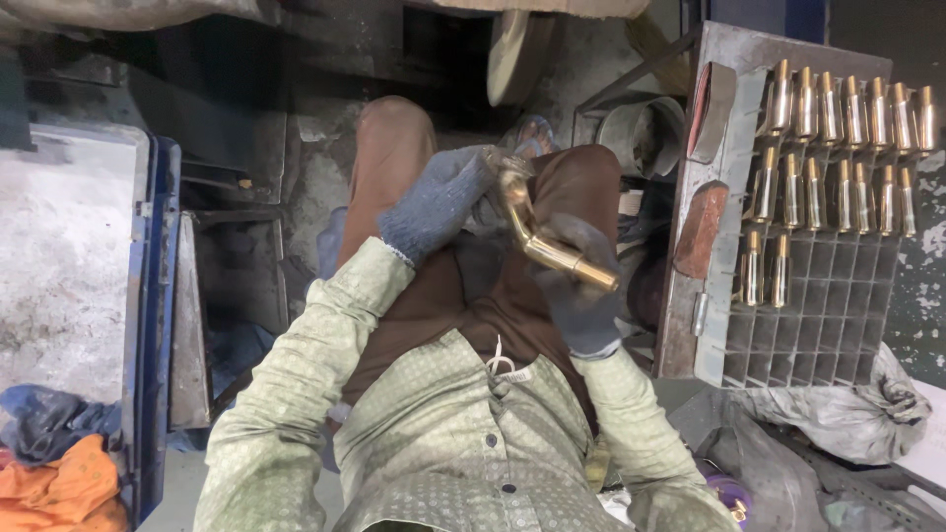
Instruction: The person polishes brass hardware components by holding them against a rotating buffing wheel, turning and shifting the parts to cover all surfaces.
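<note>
I see both hands in dark blue knit gloves, meeting over the lap near the middle of the frame. The right hand (581,286) has its fingers curled tight around the lower, straight end of a bent brass fitting (540,239), which shines gold and angles up toward the centre. The left hand (443,197) comes in from the left with its fingers bent, the tips closed on the upper end of the same fitting; how firmly they pinch it I cannot tell, since the glove hides the tips.

To the right of the frame stands a grey compartment tray (818,315), its upper rows filled with upright brass pieces (847,148), its lower cells bare. Just left of the tray sits a round metal can (641,133). A pale disc-shaped wheel (514,54) stands at the top centre. At the lower left lie a blue cloth (44,419) and an orange cloth (59,488) beside a blue-edged slab (69,256). A grey sack (847,414) lies at the lower right.
</note>
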